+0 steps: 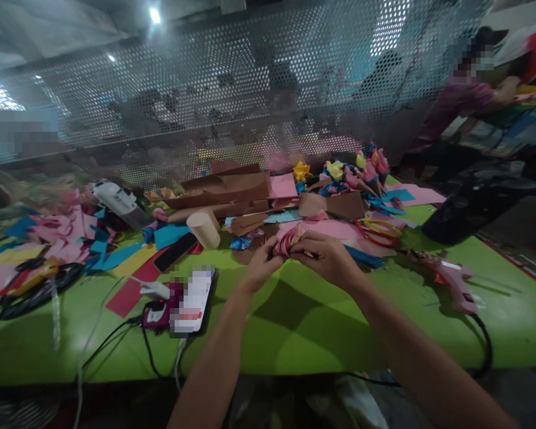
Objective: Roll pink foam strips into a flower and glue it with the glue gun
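Observation:
Above the middle of the green table (295,339), both hands meet on a small pink bundle of layered strips (287,242), which looks like paper or foam sheet. My left hand (263,262) is closed around its left and lower side. On its right side, my right hand (321,253) pinches the edge with bent fingers. Part of the bundle is hidden by the fingers. Just behind the hands are pink sheets (339,231) and a scrap of shiny blue wrap (241,243). A beige cylinder (204,231) stands to the left of them.
A pink glue gun (458,286) lies at right, near a black container (473,205). To the left are a phone (199,301), a power strip (157,314) and cables. Brown sheets (227,189) and paper flowers (370,170) line the back, before a perforated metal screen (250,89).

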Demonstrator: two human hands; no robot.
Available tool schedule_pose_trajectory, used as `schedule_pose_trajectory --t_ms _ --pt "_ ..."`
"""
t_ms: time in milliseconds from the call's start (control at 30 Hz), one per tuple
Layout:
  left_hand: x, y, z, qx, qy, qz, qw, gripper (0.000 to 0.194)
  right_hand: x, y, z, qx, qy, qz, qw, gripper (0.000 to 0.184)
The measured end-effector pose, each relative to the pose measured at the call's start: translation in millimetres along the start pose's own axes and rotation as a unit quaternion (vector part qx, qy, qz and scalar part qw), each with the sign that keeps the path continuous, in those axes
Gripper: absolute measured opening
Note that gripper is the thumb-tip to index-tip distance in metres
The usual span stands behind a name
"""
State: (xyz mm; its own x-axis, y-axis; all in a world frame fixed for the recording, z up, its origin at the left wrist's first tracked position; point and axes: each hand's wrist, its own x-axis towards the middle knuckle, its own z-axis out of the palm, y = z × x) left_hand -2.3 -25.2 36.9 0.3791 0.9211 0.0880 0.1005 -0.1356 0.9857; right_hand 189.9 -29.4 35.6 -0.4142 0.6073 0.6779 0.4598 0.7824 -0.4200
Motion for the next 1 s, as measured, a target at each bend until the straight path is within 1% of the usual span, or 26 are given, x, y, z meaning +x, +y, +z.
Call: schedule_pose_trajectory --t_ms 133,367,533,733,900,1000 --pt "-1 2 0.2 0.011 -0.002 0.001 1.0 0.031 0 0 -1 0.005 -0.007 0.01 1.0 0.011" --pt "0 1 0.8 0.067 -0.014 0.013 0.998 0.023 0 -3 0 -0.003 -0.01 0.019 1.0 0.012" --pt "0 -1 0.2 0.024 -0.003 0.013 1.0 0.028 0 -2 4 -0.035 0.006 0.011 0.999 0.01" --pt "1 -8 -1.3 -0.064 0.011 -0.009 0.998 0.047 0 -1 3 -0.026 0.023 0.001 0.999 0.01" --pt "1 -12 -2.2 -0.092 0.026 -0.016 0.995 0.049 0 -3 0 0.008 0.01 -0.001 1.0 0.011" --pt "2 -13 -3.1 -0.096 0.023 -0.019 0.995 0.05 0 -2 1 0.005 -0.002 -0.007 1.0 0.011"
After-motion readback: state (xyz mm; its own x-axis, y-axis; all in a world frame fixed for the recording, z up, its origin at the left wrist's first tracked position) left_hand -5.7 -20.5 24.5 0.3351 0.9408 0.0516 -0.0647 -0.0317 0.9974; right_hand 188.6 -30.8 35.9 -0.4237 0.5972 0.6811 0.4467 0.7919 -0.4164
